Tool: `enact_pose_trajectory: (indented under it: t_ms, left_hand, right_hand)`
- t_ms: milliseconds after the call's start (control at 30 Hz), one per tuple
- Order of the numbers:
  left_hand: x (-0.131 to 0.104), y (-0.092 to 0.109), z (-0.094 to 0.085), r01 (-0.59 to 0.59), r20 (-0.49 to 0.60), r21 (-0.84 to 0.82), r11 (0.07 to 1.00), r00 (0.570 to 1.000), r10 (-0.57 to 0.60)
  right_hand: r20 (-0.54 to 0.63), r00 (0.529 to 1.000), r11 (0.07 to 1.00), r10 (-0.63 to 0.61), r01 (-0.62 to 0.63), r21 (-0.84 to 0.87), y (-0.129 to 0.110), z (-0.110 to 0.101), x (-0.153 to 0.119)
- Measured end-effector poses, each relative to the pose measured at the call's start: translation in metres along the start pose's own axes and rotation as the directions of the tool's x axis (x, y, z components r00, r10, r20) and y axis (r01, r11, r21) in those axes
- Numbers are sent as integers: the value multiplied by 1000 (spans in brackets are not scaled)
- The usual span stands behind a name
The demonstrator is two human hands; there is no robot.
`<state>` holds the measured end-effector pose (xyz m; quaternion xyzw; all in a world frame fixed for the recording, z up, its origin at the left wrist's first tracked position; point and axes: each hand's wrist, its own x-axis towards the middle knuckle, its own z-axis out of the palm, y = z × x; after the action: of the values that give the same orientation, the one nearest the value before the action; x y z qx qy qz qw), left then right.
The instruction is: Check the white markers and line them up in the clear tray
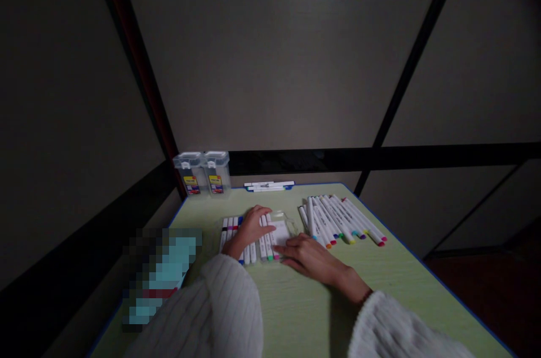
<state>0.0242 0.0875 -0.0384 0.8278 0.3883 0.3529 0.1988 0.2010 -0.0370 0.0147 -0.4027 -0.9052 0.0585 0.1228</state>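
Observation:
Close to the table's middle lies a clear plastic marker case [279,216], partly covered by my hands. White markers [249,252] with coloured ends stand side by side in its left part. My left hand [253,227] bends over the row, with its thumb and fingers around the upper part of a white marker [273,242] with a pink end. From the right, my right hand [315,256] reaches in with its fingers stretched out and somewhat apart. Its index fingertip touches that marker near the pink end.
Loose markers [338,217] with several end colours lie in a heap at the right. Two clear lidded boxes [217,177] stand at the back left. A few pens [270,185] lie along the far edge. A pixelated turquoise item [169,268] is at the left.

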Motion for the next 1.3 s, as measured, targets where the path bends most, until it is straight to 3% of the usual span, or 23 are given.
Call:
enact_pose_trajectory:
  t_ms: [600, 1000, 1133, 1300]
  left_hand:
    - [1, 3, -3, 19, -5, -61, 998, 1000, -20]
    - [10, 6, -12, 112, -116, -90, 990, 986, -122]
    - [20, 5, -22, 144, -142, -55, 988, 978, -151]
    - [50, 1, -34, 167, -174, 22, 986, 972, -161]
  right_hand:
    - [21, 1000, 1000, -11, 11, -6, -4, 0, 2]
    - [-10, 1000, 999, -18, 18, -31, -3, 5, 2]
    - [-20, 1000, 999, -11, 11, -30, -5, 3, 2]
    - [-2, 1000, 1000, 6, -7, -20, -6, 0, 2]
